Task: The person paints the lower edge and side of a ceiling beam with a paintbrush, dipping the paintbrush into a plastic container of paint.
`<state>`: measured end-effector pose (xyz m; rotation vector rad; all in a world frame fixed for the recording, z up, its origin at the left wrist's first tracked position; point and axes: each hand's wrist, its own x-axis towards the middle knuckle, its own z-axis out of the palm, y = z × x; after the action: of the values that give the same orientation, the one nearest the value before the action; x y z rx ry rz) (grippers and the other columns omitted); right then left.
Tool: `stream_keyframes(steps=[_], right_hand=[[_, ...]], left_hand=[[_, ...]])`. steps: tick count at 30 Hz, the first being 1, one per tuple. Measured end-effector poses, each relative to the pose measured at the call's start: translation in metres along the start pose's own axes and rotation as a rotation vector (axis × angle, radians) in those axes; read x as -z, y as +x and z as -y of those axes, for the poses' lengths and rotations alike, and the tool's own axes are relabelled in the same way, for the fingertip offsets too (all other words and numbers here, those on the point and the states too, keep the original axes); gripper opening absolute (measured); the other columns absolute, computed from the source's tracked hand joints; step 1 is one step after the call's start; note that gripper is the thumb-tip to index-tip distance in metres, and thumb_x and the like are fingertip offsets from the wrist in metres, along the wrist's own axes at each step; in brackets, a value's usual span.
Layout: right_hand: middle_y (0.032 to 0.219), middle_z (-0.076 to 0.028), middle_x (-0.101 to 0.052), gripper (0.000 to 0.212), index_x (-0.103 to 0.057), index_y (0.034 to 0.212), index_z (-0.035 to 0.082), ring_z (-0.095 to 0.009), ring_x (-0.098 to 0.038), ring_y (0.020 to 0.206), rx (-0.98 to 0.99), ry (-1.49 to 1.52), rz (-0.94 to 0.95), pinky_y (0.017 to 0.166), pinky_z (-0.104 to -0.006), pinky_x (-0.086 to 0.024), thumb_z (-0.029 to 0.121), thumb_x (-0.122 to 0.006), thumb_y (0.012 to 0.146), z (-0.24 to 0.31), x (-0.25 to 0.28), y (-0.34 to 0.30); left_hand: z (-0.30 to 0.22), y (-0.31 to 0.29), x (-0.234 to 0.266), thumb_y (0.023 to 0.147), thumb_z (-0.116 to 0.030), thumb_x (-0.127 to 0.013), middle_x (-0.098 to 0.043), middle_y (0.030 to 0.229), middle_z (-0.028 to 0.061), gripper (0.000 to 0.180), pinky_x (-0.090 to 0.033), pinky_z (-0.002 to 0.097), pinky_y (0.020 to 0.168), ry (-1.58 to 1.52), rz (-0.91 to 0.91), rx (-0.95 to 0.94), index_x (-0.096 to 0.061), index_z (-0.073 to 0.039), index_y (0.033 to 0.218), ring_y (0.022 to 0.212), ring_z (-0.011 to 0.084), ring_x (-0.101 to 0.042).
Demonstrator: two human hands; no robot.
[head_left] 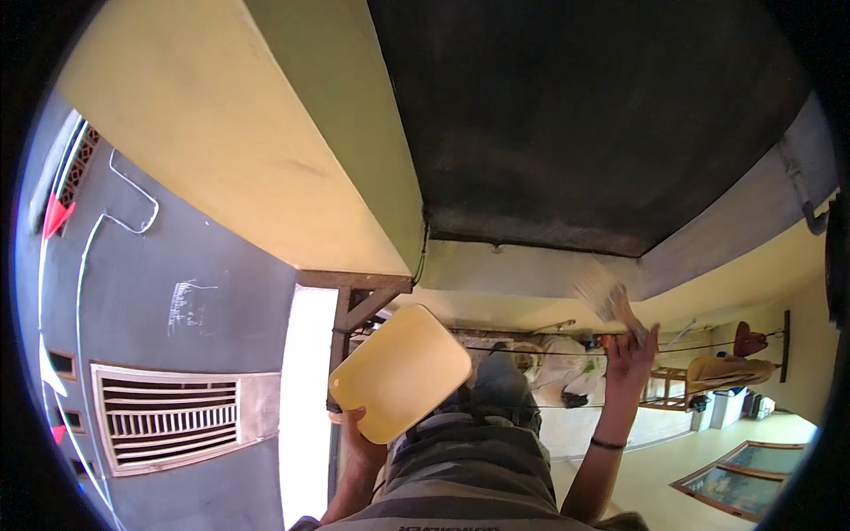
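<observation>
My left hand [357,435] grips the near edge of a cream-yellow rectangular tub [403,373] with rounded corners. The tub is tilted so its inside faces the camera, and I cannot make out how much is in it. A wide paintbrush [611,299] stands raised in my right hand [632,356], fingers closed round its handle. Its bristles are smeared by motion and overlap the pale beam [522,265] below a large dark panel [584,115]. Whether they touch the beam I cannot tell.
A yellow and olive beam [328,133] juts across the upper left beside a wooden bracket [372,305]. Thin dark lines [708,347] run across behind my right hand. Lower down lie plastic bags [567,363] and a wooden frame [668,389]. A grey wall with a slatted window [168,416] is at left.
</observation>
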<state>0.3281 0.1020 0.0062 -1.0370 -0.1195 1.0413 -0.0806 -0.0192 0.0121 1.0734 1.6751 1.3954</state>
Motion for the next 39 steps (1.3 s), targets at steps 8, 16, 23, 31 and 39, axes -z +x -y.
stream_keyframes(steps=[8,16,23,31,39], right_hand=[[0.083,-0.007,-0.069,0.038,-0.06,0.11,0.003,-0.012,-0.068,0.071,0.081,0.182,0.066,0.072,-0.0288,-0.06,0.039,-0.051,0.101,0.054,0.028,-0.053],[0.074,-0.003,-0.069,0.032,-0.062,0.095,0.009,-0.011,-0.066,0.061,0.03,0.215,0.045,0.068,-0.03,-0.06,0.038,-0.052,0.101,0.052,-0.015,-0.033],[0.075,-0.004,-0.067,0.034,-0.064,0.105,0.008,-0.009,-0.059,0.052,-0.01,0.213,0.145,0.06,-0.0275,-0.059,0.04,-0.055,0.099,0.071,-0.05,-0.013],[0.086,-0.009,-0.068,0.047,-0.058,0.121,0.003,-0.011,-0.065,0.063,0.218,-0.16,0.253,0.059,-0.031,-0.061,0.045,-0.051,0.1,0.115,-0.071,-0.001],[0.091,-0.014,-0.071,0.031,-0.064,0.106,-0.006,-0.018,-0.069,0.063,0.436,-0.454,0.34,0.062,-0.0285,-0.058,0.022,-0.054,0.102,0.146,-0.076,-0.04]], left_hand=[[-0.003,0.024,-0.02,0.091,-0.001,-0.054,-0.059,0.113,0.0112,0.027,-0.047,0.0337,0.087,0.029,0.318,-0.132,-0.053,-0.001,0.119,0.105,0.0209,-0.058],[-0.032,0.03,-0.054,0.093,-0.012,-0.051,-0.059,0.117,0.0125,0.031,-0.047,0.0364,0.091,-0.643,0.274,0.409,-0.053,-0.002,0.122,0.109,0.0245,-0.059],[-0.024,0.02,-0.077,0.082,-0.027,-0.054,-0.048,0.132,0.01,0.062,-0.042,0.0398,0.102,-0.727,0.226,0.526,-0.037,-0.009,0.14,0.122,0.0237,-0.049],[-0.071,0.021,-0.137,0.081,-0.03,-0.057,-0.047,0.135,0.0103,0.068,-0.041,0.0397,0.103,-0.447,0.34,0.123,-0.035,-0.01,0.142,0.125,0.0239,-0.047],[-0.043,0.032,-0.194,0.08,-0.027,-0.058,-0.045,0.138,0.0101,0.072,-0.039,0.0419,0.106,-0.654,0.464,0.451,-0.033,-0.008,0.145,0.129,0.0242,-0.044]])
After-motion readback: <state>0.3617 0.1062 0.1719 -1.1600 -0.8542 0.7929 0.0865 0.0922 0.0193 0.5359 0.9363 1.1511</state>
